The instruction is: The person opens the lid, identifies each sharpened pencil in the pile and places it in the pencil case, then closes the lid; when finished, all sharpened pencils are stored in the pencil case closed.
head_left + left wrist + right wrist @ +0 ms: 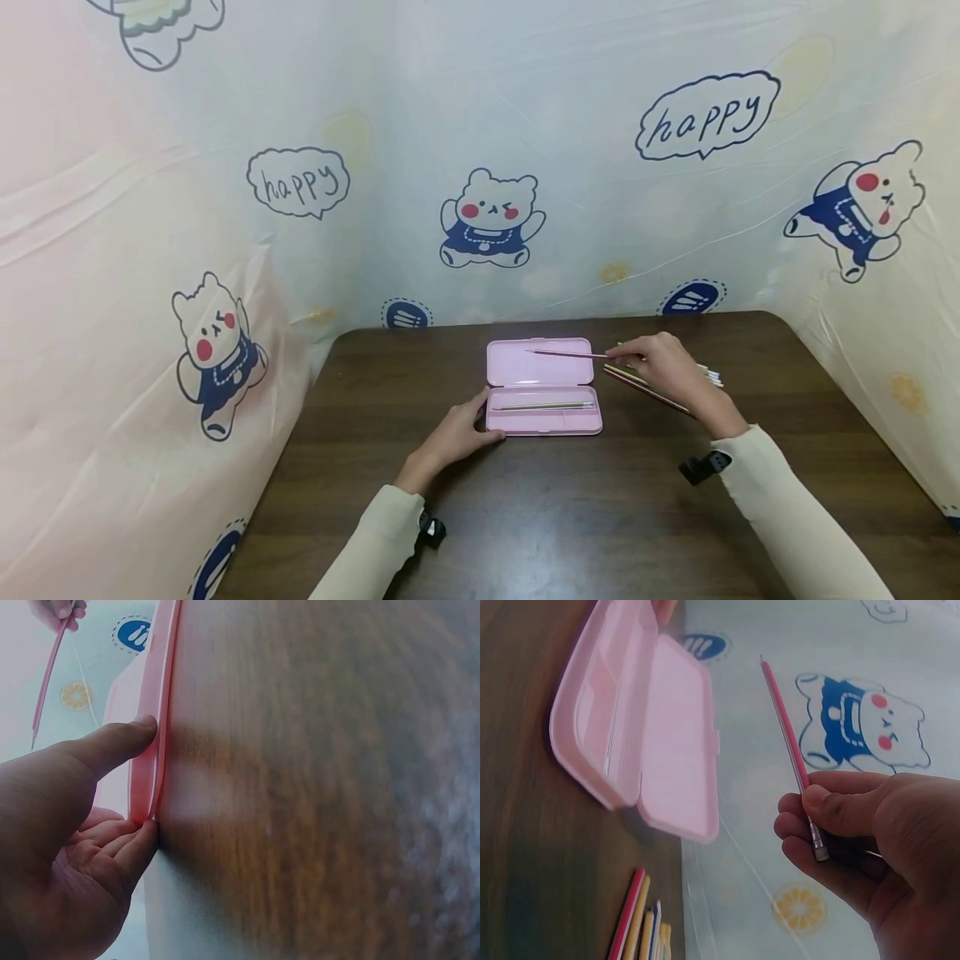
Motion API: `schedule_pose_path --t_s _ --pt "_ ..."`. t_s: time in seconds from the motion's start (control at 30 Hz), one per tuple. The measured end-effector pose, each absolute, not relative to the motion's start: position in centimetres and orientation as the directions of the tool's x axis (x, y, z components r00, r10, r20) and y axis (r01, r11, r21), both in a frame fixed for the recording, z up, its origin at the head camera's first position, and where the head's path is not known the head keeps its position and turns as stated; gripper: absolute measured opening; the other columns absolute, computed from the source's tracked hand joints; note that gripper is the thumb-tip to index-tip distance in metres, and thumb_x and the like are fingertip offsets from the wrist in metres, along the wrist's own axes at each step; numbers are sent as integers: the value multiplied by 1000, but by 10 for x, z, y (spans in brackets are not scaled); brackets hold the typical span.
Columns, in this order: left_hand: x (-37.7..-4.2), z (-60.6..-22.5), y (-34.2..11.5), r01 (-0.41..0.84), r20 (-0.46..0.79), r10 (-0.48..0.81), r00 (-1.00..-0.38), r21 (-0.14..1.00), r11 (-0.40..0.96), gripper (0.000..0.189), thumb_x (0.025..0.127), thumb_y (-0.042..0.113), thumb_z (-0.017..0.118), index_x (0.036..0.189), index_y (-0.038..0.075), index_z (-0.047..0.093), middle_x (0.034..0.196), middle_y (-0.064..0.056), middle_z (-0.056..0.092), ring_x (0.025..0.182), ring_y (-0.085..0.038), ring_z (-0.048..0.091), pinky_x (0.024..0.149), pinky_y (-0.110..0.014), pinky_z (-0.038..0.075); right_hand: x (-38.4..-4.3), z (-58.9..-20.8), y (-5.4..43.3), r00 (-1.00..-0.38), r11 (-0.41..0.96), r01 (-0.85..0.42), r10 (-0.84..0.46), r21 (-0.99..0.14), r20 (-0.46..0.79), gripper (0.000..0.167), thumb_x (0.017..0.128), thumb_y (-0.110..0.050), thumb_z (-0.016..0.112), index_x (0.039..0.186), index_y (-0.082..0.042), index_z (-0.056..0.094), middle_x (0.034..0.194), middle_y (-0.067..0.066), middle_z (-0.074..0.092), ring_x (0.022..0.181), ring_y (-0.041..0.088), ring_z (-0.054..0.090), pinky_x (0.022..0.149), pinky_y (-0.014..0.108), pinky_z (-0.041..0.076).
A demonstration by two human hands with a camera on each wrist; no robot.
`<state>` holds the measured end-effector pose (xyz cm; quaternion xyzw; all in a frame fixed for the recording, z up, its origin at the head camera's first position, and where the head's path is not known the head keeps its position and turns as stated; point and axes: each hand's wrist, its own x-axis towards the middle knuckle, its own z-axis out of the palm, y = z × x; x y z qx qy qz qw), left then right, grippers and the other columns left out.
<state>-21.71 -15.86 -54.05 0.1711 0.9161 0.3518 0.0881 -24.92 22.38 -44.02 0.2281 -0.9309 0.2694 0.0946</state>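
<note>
Left hand [455, 429] grasps the left end of the pink pencil case [525, 422], thumb against the front wall, fingers round the corner. Case sits flat, long axis running left-right, lid [540, 370] folded back on the far side. In the long compartment: thin pencil(s) [540, 407] lying lengthwise, count unclear. Key relation: the held pencil [568, 354] appears over the lid in the head view, so beyond the compartment, not above it; the compartment lies nearer the person and to the left of the right hand [667, 367]. Pencil's long axis is roughly parallel to the case's, sharpened point leftward; right wrist view shows it raised, apart from the case. Right hand pinches it close to the eraser end, thumb against fingers, and is the nearer hand to it; left hand is across the case, at the other end. Under and beside the right hand, loose pencils [647, 391] lie slanted on the table, some hidden, count unclear. Surface: dark brown wood-grain table [540, 508], glare spot near front middle. Room: pale printed cloth [405, 208] hangs at left, behind and right, with bears and "happy" bubbles; its lower edge meets the table's far side.
</note>
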Motion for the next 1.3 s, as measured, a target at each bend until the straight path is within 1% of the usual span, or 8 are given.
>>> schedule_pose_path --t_s 0.1,0.2,0.3,0.47,0.67,0.83,1.1,1.3 --pt "-217 -540 -158 252 -39 375 -926 676 692 95 98 39 79 170 8 26 173 -14 35 156 -32 44 123 -50 43 -251 -443 212 -858 727 -511 -401 -459 321 23 96 5 71 109 -8 85 105 15 83 84 24 75 80 47 65" --pt "-217 -540 -159 253 -38 376 -926 678 690 95 98 39 79 170 8 26 173 -14 35 156 -31 43 124 -49 42 -253 -446 202 -839 711 -542 -424 -448 342 24 94 7 72 107 -7 86 101 13 83 74 16 64 68 35 57" --pt "-216 -540 -159 254 -35 376 -926 680 688 95 98 39 79 170 7 26 173 -14 34 156 -32 43 124 -50 42 -253 -449 193 -835 703 -549 -436 -451 336 28 94 10 68 106 -8 86 101 12 83 72 14 59 66 31 51" --pt "-216 -540 -158 254 -36 377 -925 679 688 95 98 38 79 170 8 25 174 -13 34 156 -31 43 124 -49 42 -256 -459 182 -819 689 -573 -466 -444 335 27 94 9 69 105 -8 86 96 6 84 76 11 69 67 31 57" --pt "-217 -542 -159 266 -28 385 -923 677 687 95 98 39 79 170 8 25 173 -14 35 156 -32 44 123 -49 43 -260 -476 177 -796 663 -605 -499 -441 342 23 93 6 73 103 -9 87 97 6 84 84 15 78 75 40 66" --pt "-218 -542 -160 263 -33 383 -923 674 691 96 98 40 79 170 8 25 173 -14 35 156 -32 44 122 -49 44 -263 -490 174 -816 672 -577 -497 -464 294 24 95 6 71 104 -10 87 105 8 84 88 16 76 83 44 66" --pt "-218 -542 -160 254 -45 378 -925 667 700 97 97 41 79 170 10 24 174 -12 33 157 -30 42 123 -47 43 -265 -512 169 -839 693 -538 -492 -480 231 22 96 3 72 105 -11 87 108 6 84 99 20 79 91 47 65" --pt "-218 -541 -159 256 -44 381 -923 670 696 97 97 40 79 171 10 23 174 -11 33 157 -30 42 123 -47 43 -264 -522 167 -826 714 -562 -514 -418 231 17 97 -2 75 105 -12 86 106 3 84 99 20 79 93 46 64"
